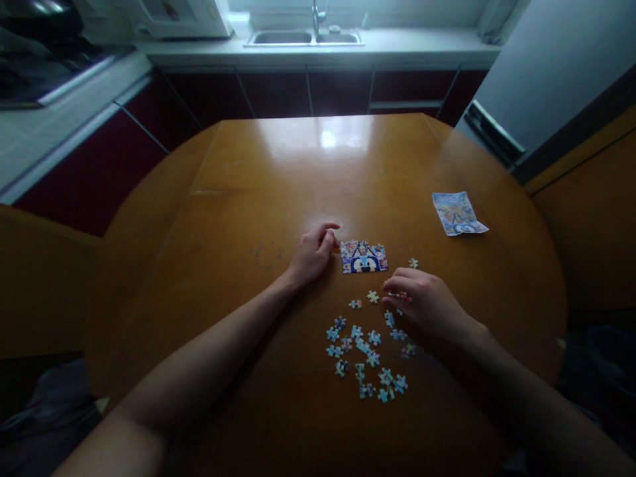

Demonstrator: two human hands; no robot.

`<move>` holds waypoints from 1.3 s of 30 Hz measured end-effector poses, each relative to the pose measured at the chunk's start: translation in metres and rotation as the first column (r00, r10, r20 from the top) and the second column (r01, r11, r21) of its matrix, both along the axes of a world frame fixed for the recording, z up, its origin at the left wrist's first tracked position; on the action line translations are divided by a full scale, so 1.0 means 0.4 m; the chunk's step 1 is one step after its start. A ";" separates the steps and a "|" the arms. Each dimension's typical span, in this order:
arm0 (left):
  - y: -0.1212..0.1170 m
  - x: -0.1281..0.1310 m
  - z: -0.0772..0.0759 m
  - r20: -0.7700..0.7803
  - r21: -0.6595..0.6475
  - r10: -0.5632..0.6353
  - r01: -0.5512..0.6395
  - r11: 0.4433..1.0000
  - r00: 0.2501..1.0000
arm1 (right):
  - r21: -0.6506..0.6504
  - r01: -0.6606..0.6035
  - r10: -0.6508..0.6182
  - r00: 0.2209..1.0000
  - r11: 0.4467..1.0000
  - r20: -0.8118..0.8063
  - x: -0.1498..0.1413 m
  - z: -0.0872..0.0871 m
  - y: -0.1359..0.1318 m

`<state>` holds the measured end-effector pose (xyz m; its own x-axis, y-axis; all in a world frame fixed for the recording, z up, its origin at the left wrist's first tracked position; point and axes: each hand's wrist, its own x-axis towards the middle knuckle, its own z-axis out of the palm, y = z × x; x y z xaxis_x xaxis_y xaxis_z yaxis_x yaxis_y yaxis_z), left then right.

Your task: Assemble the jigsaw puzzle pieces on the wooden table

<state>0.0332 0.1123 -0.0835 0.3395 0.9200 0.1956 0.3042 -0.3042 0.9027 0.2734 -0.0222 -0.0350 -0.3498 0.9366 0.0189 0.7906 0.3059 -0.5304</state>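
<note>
A partly joined jigsaw puzzle lies on the wooden table, showing a blue-and-white cartoon face, with an uneven far edge. Just to its left rests my left hand, fingers loosely bent and apart, the fingertips close to the puzzle's left edge; nothing shows in it. To the right and nearer to me, my right hand pinches a puzzle piece, seen nearly edge-on between thumb and fingers. Beneath and in front of that hand are several loose puzzle pieces. One light piece sits by its fingertips, another beyond its knuckles.
A creased printed sheet with a similar picture lies at the right of the table. Past the table's far edge stand a counter with a double sink, dark red cabinets and, on the right, a pale fridge.
</note>
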 end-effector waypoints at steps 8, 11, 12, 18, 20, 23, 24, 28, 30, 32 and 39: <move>-0.002 0.002 0.005 -0.029 0.017 0.008 -0.007 1.000 1.000 | 0.032 -0.049 0.051 0.997 0.998 -0.054 -0.015 -0.031 0.006; -0.002 0.001 0.006 -0.043 0.022 0.014 -0.013 1.000 0.999 | 0.022 -0.076 0.077 0.996 0.997 -0.043 -0.024 -0.032 0.003; -0.003 0.001 0.007 -0.048 0.023 0.015 -0.014 1.000 0.999 | 0.021 -0.082 0.082 0.996 0.996 -0.040 -0.026 -0.032 0.002; -0.004 0.002 0.011 -0.023 0.000 0.001 -0.001 1.000 1.000 | 0.020 -0.078 0.078 0.997 0.997 -0.007 -0.034 -0.027 0.004; -0.004 0.002 0.013 -0.011 -0.012 0.003 -0.003 1.000 1.000 | 0.017 -0.075 0.075 0.997 0.997 0.006 -0.037 -0.025 0.006; -0.003 0.001 0.014 -0.024 0.007 0.005 -0.005 1.000 1.000 | 0.019 -0.073 0.072 0.997 0.997 0.023 -0.040 -0.025 0.007; -0.003 0.001 0.014 -0.029 0.014 0.004 -0.003 1.000 1.000 | 0.023 -0.071 0.070 0.997 0.997 0.028 -0.041 -0.025 0.008; -0.002 0.000 0.011 -0.032 0.015 0.002 -0.002 1.000 0.999 | 0.046 -0.077 0.074 0.996 0.996 0.057 -0.040 -0.028 0.007; -0.001 0.000 0.009 -0.034 0.013 0.000 0.000 1.000 0.999 | 0.047 -0.082 0.079 0.994 0.996 0.075 -0.040 -0.029 0.008; 0.000 0.001 0.009 -0.040 0.020 0.007 -0.006 1.000 0.999 | 0.054 -0.081 0.076 0.994 0.995 0.081 -0.039 -0.030 0.009; 0.001 0.000 0.008 -0.039 0.030 0.004 -0.003 1.000 0.999 | 0.064 -0.081 0.077 0.995 0.995 0.064 -0.041 -0.034 0.012</move>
<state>0.0333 0.1125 -0.0805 0.3444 0.9150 0.2101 0.3398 -0.3301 0.8807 0.2570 -0.0172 -0.0484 -0.4252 0.9034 0.0561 0.7928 0.4016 -0.4584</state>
